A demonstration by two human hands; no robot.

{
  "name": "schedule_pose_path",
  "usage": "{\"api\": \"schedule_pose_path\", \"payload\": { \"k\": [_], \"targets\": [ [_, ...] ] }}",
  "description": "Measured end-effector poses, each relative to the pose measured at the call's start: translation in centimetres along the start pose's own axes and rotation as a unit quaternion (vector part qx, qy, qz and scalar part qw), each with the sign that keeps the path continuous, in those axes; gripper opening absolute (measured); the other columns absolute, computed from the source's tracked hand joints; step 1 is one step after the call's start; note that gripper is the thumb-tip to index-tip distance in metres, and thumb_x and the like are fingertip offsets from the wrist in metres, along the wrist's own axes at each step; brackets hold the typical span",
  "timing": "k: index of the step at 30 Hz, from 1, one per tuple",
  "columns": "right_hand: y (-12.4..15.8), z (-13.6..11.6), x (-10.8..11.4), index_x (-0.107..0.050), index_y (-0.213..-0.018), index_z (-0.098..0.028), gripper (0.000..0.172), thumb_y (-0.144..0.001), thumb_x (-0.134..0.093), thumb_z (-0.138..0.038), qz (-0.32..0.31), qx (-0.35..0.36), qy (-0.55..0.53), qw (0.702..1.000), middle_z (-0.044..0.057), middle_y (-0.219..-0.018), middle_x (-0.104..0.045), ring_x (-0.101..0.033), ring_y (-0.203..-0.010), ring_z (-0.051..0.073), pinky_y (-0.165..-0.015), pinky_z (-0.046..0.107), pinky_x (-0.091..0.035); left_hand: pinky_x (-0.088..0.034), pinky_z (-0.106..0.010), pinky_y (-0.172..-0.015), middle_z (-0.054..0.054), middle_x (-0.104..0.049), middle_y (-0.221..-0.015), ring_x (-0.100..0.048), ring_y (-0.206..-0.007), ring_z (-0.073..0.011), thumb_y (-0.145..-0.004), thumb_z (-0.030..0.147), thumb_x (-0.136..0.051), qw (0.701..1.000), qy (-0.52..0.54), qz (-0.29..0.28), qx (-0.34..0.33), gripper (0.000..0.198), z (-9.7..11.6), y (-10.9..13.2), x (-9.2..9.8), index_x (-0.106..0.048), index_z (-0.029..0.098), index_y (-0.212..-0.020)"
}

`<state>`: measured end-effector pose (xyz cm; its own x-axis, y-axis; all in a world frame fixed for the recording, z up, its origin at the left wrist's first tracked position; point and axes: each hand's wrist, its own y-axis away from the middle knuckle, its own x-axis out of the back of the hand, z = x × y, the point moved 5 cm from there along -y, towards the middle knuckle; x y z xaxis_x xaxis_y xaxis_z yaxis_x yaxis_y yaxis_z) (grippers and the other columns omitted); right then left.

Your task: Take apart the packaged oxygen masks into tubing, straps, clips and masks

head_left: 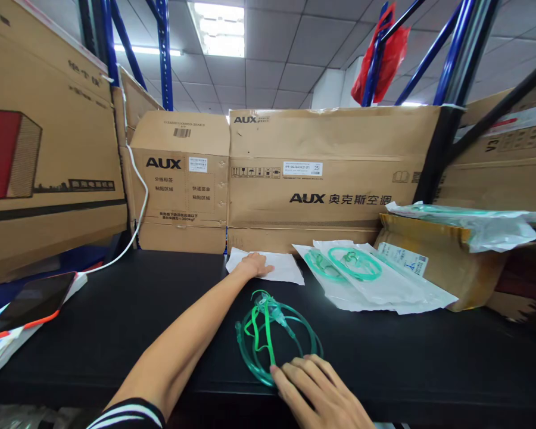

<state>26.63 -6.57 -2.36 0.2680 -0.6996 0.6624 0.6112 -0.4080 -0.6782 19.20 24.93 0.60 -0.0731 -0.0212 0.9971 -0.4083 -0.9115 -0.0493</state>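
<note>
A coil of green tubing with a clear mask (272, 333) lies on the black table (116, 322) in front of me. My right hand (317, 390) rests on the coil's near edge, fingers spread and pressing it flat. My left hand (255, 265) reaches far forward and lies flat on a stack of white paper sheets (279, 267) near the cardboard boxes. To the right of the sheets lie sealed clear pouches (361, 274) holding green tubing coils.
Large AUX cardboard boxes (321, 173) wall the back of the table. At the right, an open box (442, 256) carries more bagged tubing (473, 223). On the left, a phone in an orange case (31, 301) lies on papers, with a white cable (136, 202). Blue rack posts stand behind.
</note>
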Motion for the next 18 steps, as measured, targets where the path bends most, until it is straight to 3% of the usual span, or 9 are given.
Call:
{"api": "schedule_pose_path", "payload": {
  "k": [7, 12, 15, 18],
  "targets": [
    [-3.2, -2.7, -2.6, -0.073, -0.113, -0.017, 0.044, -0.108, -0.03, -0.011, 0.077, 0.001, -0.002, 0.997, 0.005, -0.103, -0.083, -0.08, -0.091, 0.02, -0.084, 0.029, -0.065, -0.058, -0.047, -0.093, -0.011, -0.063, -0.132, -0.066, -0.111, -0.026, -0.1, 0.035, -0.065, 1.0, -0.003, 0.023, 0.018, 0.035, -3.4, 0.8, 1.2, -0.062, 0.018, -0.131],
    [-3.5, -3.6, -2.3, -0.074, -0.106, -0.017, 0.031, -0.105, -0.044, -0.011, 0.125, 0.014, -0.022, 0.992, 0.005, -0.105, -0.083, -0.08, -0.096, 0.02, -0.085, 0.025, -0.065, -0.058, -0.047, -0.092, -0.011, -0.063, -0.132, -0.067, -0.111, -0.0262, -0.1, 0.035, -0.065, 1.0, 0.0, 0.018, 0.01, 0.036, -3.4, 2.2, 0.8, -0.061, 0.017, -0.131],
    [-3.1, -2.7, -0.9, -0.074, -0.105, -0.018, 0.026, -0.104, -0.049, -0.013, 0.111, 0.023, -0.054, 0.992, 0.005, -0.105, -0.083, -0.08, -0.094, 0.02, -0.086, 0.028, -0.066, -0.058, -0.047, -0.093, -0.011, -0.063, -0.132, -0.067, -0.111, -0.0258, -0.101, 0.035, -0.064, 0.999, 0.007, 0.048, -0.002, 0.034, -3.0, 3.4, 2.4, -0.062, 0.018, -0.13],
    [-2.7, 0.0, 1.1, -0.073, -0.109, -0.018, 0.03, -0.105, -0.044, -0.014, 0.076, 0.022, -0.079, 0.994, 0.009, -0.11, -0.081, -0.079, -0.099, 0.022, -0.085, 0.032, -0.067, -0.057, -0.048, -0.094, -0.011, -0.064, -0.132, -0.066, -0.112, -0.0259, -0.101, 0.035, -0.065, 0.995, 0.014, 0.093, -0.019, 0.034, -2.3, 6.1, 5.5, -0.062, 0.017, -0.129]
  ]
}}
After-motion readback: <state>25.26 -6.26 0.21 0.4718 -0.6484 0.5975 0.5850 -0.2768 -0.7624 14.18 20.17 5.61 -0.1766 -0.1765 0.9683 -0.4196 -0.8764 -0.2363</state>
